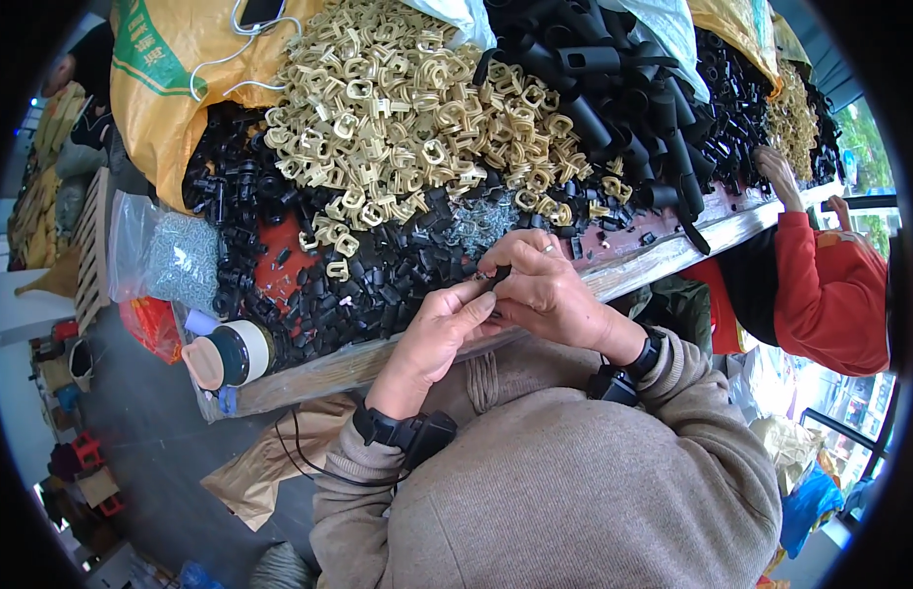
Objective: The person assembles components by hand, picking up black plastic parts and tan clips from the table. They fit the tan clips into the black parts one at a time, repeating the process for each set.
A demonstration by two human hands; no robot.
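Observation:
My left hand (pixel 439 329) and my right hand (pixel 547 294) meet at the table's near edge, fingers pinched close together. Between their fingertips is a small black plastic part (pixel 500 276); its exact kind is too small to tell. The left thumb and fingertips press close to it from one side, while the right fingers grip it from the other. Just beyond lie a heap of small black plastic pieces (pixel 363 280) and a little pile of thin silvery metal parts (pixel 479 222), possibly springs. A large mound of beige plastic ring-shaped pieces (pixel 407 108) rises behind them.
Black tubes (pixel 599 113) are heaped at the back right. A clear bag of silvery parts (pixel 185 260) and a jar (pixel 248 351) stand at the left corner by the wooden edge (pixel 309 377). A yellow sack (pixel 157 108) lies behind. At right, a person in red (pixel 830 294) works alongside.

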